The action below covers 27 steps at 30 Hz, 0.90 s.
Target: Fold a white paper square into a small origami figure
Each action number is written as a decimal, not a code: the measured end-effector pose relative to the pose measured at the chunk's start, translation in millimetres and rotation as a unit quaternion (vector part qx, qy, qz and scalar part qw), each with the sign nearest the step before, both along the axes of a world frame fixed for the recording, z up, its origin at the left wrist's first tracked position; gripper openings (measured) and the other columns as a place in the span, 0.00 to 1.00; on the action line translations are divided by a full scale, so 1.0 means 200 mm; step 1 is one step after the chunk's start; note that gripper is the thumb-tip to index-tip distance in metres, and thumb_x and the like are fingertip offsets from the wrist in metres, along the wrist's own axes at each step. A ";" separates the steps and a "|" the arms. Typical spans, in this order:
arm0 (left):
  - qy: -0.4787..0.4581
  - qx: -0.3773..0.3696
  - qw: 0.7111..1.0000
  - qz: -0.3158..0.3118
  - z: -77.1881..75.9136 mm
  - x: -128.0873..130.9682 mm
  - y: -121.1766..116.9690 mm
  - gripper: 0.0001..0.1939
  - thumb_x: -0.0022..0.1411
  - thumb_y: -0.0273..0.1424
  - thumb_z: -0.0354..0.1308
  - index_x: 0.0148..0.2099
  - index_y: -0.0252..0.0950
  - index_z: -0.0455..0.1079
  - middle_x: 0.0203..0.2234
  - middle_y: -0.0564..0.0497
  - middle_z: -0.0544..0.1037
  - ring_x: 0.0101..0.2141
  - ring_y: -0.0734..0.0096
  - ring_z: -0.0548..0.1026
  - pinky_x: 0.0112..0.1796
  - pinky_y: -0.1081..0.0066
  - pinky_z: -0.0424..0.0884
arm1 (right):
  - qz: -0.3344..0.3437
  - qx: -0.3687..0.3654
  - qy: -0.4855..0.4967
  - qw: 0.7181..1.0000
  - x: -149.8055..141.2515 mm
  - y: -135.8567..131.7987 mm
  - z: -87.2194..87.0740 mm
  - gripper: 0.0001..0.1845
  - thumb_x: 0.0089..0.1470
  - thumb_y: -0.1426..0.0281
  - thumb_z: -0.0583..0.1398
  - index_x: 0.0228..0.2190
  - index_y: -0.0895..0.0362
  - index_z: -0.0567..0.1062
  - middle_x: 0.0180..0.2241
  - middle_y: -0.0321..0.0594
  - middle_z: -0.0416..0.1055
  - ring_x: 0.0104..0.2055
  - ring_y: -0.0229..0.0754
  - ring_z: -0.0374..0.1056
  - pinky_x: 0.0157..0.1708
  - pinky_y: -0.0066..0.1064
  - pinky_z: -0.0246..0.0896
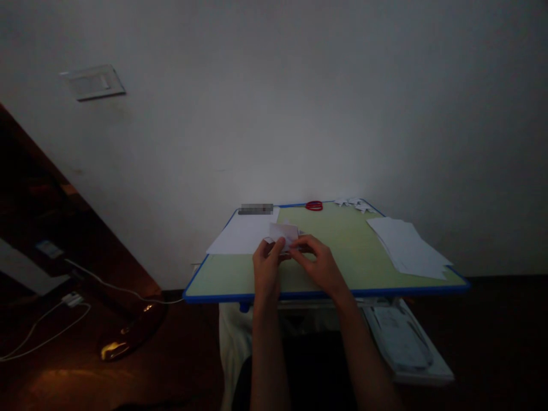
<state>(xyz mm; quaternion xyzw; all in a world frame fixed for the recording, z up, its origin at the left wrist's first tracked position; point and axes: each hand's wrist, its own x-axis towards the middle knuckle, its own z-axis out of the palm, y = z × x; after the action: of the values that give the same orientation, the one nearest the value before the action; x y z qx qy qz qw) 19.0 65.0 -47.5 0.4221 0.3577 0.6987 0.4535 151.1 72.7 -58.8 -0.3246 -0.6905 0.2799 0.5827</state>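
Note:
Over the middle of the pale green table, a small folded piece of white paper [283, 230] is held up between both hands. My left hand [269, 261] pinches its lower left side, thumb on the near face. At its right edge, my right hand [314, 260] is closed with thumb and fingertips on the paper. The fold lines are too dim to make out. Just behind and to the left of my left hand lies a flat white sheet [246, 234].
Red-handled scissors [314, 206] lie at the table's back edge, near several small folded paper pieces [355, 204]. A stack of white sheets [406, 246] is on the right. A blurred dark object [256, 209] sits back left. The table has a blue rim [222, 297].

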 end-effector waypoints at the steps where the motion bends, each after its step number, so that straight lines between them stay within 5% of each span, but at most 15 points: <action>1: 0.002 -0.001 1.000 0.005 0.00 0.00 0.00 0.16 0.54 0.39 0.70 0.41 0.34 0.77 0.37 0.48 0.82 0.34 0.70 0.78 0.33 0.73 0.73 | -0.003 -0.009 0.022 1.000 0.00 0.00 0.00 0.07 0.59 0.63 0.65 0.36 0.54 0.75 0.41 0.41 0.77 0.44 0.45 0.75 0.48 0.39 0.72; 7: 0.046 0.007 0.999 -0.012 -0.01 0.01 0.01 0.15 0.52 0.37 0.71 0.39 0.33 0.79 0.31 0.48 0.82 0.29 0.72 0.75 0.29 0.74 0.68 | -0.019 -0.069 0.158 0.985 -0.01 -0.01 0.01 0.35 0.54 0.60 0.68 0.58 0.48 0.62 0.45 0.39 0.75 0.41 0.45 0.77 0.42 0.38 0.74; 11: 0.076 0.012 0.997 -0.026 0.01 0.02 -0.01 0.14 0.53 0.37 0.71 0.37 0.33 0.79 0.30 0.49 0.81 0.29 0.72 0.74 0.30 0.74 0.69 | -0.047 -0.083 0.116 0.989 -0.01 -0.01 0.02 0.19 0.57 0.56 0.65 0.46 0.54 0.75 0.41 0.43 0.77 0.42 0.48 0.75 0.40 0.37 0.72; 14: 0.095 0.015 0.995 -0.026 0.00 0.02 -0.01 0.14 0.53 0.39 0.71 0.36 0.33 0.79 0.28 0.50 0.80 0.29 0.71 0.73 0.30 0.73 0.69 | -0.050 -0.082 0.107 0.990 0.00 -0.01 0.02 0.17 0.59 0.54 0.62 0.35 0.56 0.77 0.36 0.43 0.77 0.40 0.47 0.74 0.39 0.36 0.69; 27: 0.100 -0.002 0.995 -0.013 0.00 0.01 -0.01 0.13 0.54 0.39 0.69 0.33 0.33 0.77 0.27 0.51 0.79 0.29 0.71 0.73 0.32 0.73 0.67 | -0.015 -0.145 0.141 0.979 0.02 -0.01 0.03 0.18 0.50 0.55 0.68 0.31 0.58 0.81 0.29 0.39 0.78 0.32 0.44 0.69 0.32 0.32 0.63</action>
<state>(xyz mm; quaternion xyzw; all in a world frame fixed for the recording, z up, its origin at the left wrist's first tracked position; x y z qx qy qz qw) 20.3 62.1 -47.9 0.4935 0.3972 0.6466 0.4250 155.3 69.9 -52.4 -0.3728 -0.5487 0.4114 0.6251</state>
